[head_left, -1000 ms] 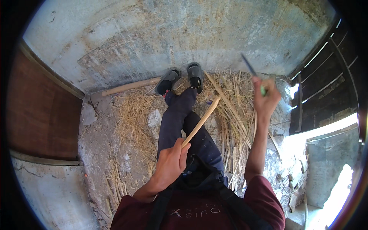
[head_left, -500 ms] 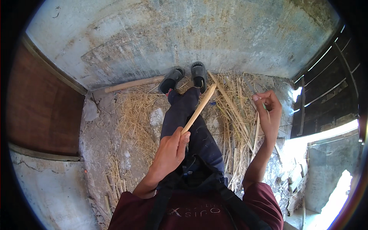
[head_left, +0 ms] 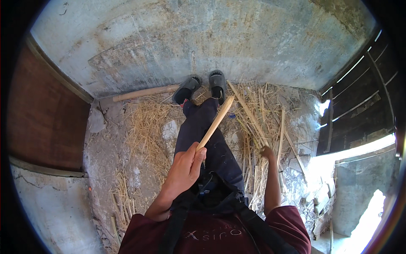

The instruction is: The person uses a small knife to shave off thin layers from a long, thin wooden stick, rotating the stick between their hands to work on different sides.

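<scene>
My left hand (head_left: 182,171) is closed around the lower end of a pale wooden stick (head_left: 216,122), which slants up and away to the right over my legs. The stick's far end looks cut to a taper. My right hand (head_left: 267,153) is lower right of the stick and apart from it, beside the long split strips on the floor. Its fingers look curled and are blurred; what they hold is hidden at this moment.
Loose straw-like shavings (head_left: 146,120) and long split strips (head_left: 253,114) cover much of the floor. A thick round pole (head_left: 146,92) lies along the wall (head_left: 203,42) by my shoes (head_left: 188,88). A brown door panel (head_left: 53,114) stands left, dark slatted boards (head_left: 359,97) right.
My right hand has swung down and inward, toward my body. The thin grey blade and green piece it seemed to hold are now out of sight. My left hand and the stick have barely moved.
</scene>
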`<control>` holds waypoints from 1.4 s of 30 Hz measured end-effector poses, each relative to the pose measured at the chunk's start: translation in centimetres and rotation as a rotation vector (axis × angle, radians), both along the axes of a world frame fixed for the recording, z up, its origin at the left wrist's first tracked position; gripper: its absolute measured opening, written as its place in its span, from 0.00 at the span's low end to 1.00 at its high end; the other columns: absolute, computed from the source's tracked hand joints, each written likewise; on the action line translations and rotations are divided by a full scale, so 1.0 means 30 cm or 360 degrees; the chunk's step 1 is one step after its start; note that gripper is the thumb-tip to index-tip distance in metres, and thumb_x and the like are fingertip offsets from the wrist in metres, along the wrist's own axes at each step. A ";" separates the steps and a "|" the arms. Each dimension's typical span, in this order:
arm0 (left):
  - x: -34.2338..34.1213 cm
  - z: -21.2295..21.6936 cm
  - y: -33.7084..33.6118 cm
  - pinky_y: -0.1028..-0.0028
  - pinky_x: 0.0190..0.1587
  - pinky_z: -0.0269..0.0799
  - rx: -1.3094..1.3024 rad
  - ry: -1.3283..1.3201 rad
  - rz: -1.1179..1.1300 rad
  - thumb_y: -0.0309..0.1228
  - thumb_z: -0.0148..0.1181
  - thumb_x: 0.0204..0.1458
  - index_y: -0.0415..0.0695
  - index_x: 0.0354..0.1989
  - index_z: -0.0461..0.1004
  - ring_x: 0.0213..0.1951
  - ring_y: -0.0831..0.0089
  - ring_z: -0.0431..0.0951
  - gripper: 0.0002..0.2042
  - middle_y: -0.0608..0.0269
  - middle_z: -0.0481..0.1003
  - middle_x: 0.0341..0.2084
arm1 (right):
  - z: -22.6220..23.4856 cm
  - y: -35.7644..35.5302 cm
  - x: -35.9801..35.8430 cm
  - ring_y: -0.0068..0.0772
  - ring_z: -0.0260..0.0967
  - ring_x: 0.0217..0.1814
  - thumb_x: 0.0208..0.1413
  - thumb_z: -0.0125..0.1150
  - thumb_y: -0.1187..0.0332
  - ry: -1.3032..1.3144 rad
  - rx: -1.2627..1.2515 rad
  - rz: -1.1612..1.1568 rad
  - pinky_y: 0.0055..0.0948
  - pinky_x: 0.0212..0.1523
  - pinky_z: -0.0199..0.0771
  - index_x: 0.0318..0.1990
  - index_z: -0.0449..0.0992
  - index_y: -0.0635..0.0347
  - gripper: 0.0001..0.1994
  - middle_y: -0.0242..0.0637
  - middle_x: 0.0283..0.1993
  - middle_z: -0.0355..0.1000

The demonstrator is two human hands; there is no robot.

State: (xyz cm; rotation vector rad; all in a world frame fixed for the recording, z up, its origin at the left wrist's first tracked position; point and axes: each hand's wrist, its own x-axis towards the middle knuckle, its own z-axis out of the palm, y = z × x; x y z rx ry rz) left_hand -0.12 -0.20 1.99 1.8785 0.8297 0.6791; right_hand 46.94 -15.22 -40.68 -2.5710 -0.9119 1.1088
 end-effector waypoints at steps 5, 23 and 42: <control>-0.024 -0.048 0.018 0.69 0.22 0.56 -0.0043 0.0030 0.0004 0.33 0.50 0.73 0.41 0.35 0.71 0.15 0.75 0.63 0.13 0.65 0.63 0.15 | -0.147 -0.174 -0.224 0.51 0.82 0.54 0.36 0.83 0.51 -0.0031 -0.0336 0.0172 0.46 0.50 0.83 0.43 0.87 0.62 0.28 0.54 0.48 0.83; -0.275 0.183 0.208 0.76 0.23 0.62 0.0589 -0.1003 0.0336 0.48 0.47 0.74 0.39 0.43 0.69 0.19 0.80 0.62 0.20 0.67 0.66 0.21 | -0.490 -0.254 -0.308 0.53 0.80 0.55 0.45 0.79 0.49 0.0267 0.0228 -0.0359 0.44 0.57 0.78 0.54 0.83 0.57 0.31 0.59 0.49 0.81; -0.298 -0.452 0.534 0.72 0.35 0.78 0.0281 -0.0788 0.0943 0.34 0.52 0.73 0.39 0.59 0.70 0.28 0.77 0.76 0.13 0.66 0.73 0.26 | -0.369 -0.276 -0.327 0.56 0.80 0.56 0.48 0.77 0.53 0.0231 0.0204 -0.0184 0.46 0.56 0.79 0.55 0.83 0.57 0.28 0.58 0.50 0.82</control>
